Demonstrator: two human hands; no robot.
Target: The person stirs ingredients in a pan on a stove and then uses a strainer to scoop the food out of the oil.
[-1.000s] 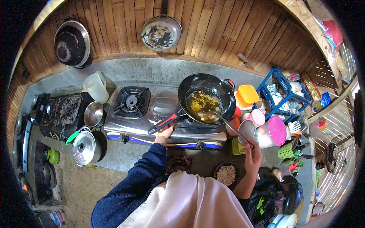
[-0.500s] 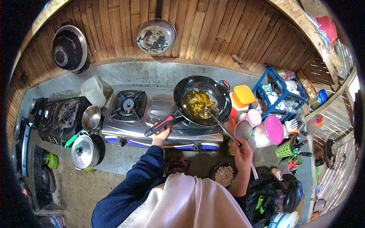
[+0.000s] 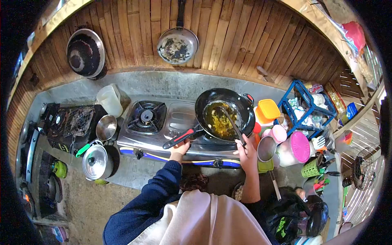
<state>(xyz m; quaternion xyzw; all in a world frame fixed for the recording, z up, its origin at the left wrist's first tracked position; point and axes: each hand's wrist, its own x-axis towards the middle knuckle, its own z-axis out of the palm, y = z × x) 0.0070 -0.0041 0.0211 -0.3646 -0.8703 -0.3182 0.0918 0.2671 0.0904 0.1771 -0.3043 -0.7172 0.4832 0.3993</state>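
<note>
A black wok (image 3: 203,102) sits on the right burner of a steel gas stove (image 3: 157,141). Yellow-brown pieces of food (image 3: 221,122) lie in oil inside it. My left hand (image 3: 180,148) is closed around the wok's red-and-black handle (image 3: 178,138) from below, its fingers partly hidden. With my right hand (image 3: 246,152) I grip a long-handled metal cooking utensil (image 3: 232,123). The utensil reaches into the food, and its head is too covered to make out. A strainer (image 3: 266,148) rests just right of my right hand, its long handle pointing toward me.
Left of the stove stand a lidded pot (image 3: 95,162), a small steel pan (image 3: 107,127) and a white jug (image 3: 109,100). On the right are an orange container (image 3: 268,109), a pink-lidded tub (image 3: 299,147), a blue rack (image 3: 304,102) and a green basket (image 3: 310,166).
My right hand has moved up and left, closer to the wok, and the utensil now stands more steeply and reaches farther in. My left hand stays at the handle. The whole view has shifted slightly.
</note>
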